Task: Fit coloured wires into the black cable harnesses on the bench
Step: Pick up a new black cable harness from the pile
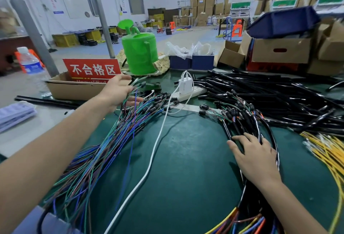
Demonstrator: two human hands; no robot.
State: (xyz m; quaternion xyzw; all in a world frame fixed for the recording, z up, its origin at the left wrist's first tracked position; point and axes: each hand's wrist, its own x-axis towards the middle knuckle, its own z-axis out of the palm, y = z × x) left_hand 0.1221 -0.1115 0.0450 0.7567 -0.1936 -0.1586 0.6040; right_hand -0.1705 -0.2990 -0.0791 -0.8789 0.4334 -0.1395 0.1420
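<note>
A thick bundle of thin coloured wires (pixel 104 148) runs diagonally across the green bench mat (pixel 189 159), its black-tipped ends near the power strip. My left hand (pixel 117 92) is stretched out over the far end of that bundle, fingers loosely curled among a few lifted wire ends; a single blue wire (pixel 131 140) hangs down from it. A bunch of black cable harnesses (pixel 242 118) with small black connectors curves down the right side. My right hand (pixel 255 157) lies flat on these harnesses with fingers spread.
A white power strip with charger (pixel 186 88) and its white cord (pixel 149 170) crosses the bench middle. Loose black tubes (pixel 270 92) pile at the right, yellow wires (pixel 327 151) at the far right. A green watering can (pixel 139 53), a red sign and cardboard boxes stand behind.
</note>
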